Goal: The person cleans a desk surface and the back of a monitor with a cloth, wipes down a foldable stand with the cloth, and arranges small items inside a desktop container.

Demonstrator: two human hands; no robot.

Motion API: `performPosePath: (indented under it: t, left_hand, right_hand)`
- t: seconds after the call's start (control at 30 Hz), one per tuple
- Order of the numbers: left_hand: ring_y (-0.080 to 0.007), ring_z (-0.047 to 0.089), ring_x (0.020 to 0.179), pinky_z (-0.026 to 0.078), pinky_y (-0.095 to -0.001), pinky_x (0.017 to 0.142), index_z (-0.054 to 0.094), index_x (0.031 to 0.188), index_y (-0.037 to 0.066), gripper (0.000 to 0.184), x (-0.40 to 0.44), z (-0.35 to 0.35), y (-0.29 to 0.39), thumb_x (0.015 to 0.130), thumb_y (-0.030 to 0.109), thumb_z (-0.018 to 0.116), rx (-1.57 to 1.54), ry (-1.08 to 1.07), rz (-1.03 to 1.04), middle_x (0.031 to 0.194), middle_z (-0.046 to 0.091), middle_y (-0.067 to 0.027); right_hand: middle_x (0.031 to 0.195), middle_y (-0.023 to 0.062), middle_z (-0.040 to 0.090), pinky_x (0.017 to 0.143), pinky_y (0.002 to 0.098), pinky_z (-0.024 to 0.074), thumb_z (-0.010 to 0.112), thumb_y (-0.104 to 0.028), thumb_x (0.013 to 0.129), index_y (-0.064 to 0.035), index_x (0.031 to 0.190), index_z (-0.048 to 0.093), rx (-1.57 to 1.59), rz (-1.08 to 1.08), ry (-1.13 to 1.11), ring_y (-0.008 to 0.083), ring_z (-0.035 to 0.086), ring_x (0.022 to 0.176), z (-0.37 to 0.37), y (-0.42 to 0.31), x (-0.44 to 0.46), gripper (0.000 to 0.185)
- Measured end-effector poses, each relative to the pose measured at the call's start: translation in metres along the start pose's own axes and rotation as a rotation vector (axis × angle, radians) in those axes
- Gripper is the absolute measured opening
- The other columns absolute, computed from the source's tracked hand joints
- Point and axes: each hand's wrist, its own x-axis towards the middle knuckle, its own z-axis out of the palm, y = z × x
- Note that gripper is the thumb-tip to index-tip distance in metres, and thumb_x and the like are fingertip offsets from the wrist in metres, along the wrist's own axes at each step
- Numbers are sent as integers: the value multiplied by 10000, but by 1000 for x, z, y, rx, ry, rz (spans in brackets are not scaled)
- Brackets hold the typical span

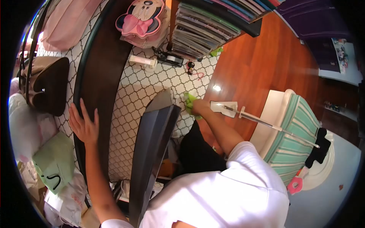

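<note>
My left hand (84,123) lies with its fingers spread on a dark shelf board (100,57) at the left. Near the middle, my right hand (196,107) is closed on a bright green cloth (189,100), pressed against a surface with a white and dark lattice pattern (152,83). Between my arms stands a dark monitor-like panel (154,133), seen edge-on. Part of the right fingers is hidden by the cloth.
A row of books (205,34), a pink cartoon-shaped case (141,21) and a black tape dispenser (169,59) are at the top. Bags (49,85) crowd the left. A striped green cushion (294,133) and a metal rod (266,123) are at the right.
</note>
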Motion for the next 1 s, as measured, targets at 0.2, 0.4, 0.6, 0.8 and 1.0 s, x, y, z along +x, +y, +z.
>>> performPosePath:
  t: [0.2,0.4,0.6,0.8,1.0]
  left_hand:
    - [-266,333,1292,340,-427,998,417,1361,195,634,1,-3,-1,815,453,612,-114,-4,17,1421,320,-101]
    - [-355,282,1320,251,-462,1064,365,1376,109,654,8,-53,-18,800,247,642,-503,-248,45,1441,288,-166]
    - [-364,485,1151,378,-410,967,543,1182,35,329,-35,-184,-62,855,67,526,-865,-720,-210,1229,535,-146]
    - [-288,621,673,481,-353,644,648,839,41,177,-79,-335,-85,821,208,592,-1651,-471,-41,790,637,-137]
    - [-239,541,649,478,-306,614,592,944,-8,166,-111,-445,-69,881,140,552,-1868,-262,167,818,565,-135]
  right_hand:
    - [1287,159,450,887,404,465,503,-20,747,-56,1196,521,93,-492,831,361,404,1222,5,-23,53,451]
    - [1372,159,366,944,401,428,521,-77,783,-64,1172,549,-100,-585,620,314,371,1263,108,44,21,390]
    - [932,195,642,783,411,481,572,-308,837,-21,1128,572,-113,-234,156,336,624,860,73,67,-54,410]
    - [968,225,616,804,427,479,577,-41,707,-23,1069,608,126,-472,246,378,599,907,55,20,-24,364]
    - [1065,258,553,852,429,456,624,-67,659,-31,1196,515,-76,-808,510,398,524,1035,36,-23,-21,549]
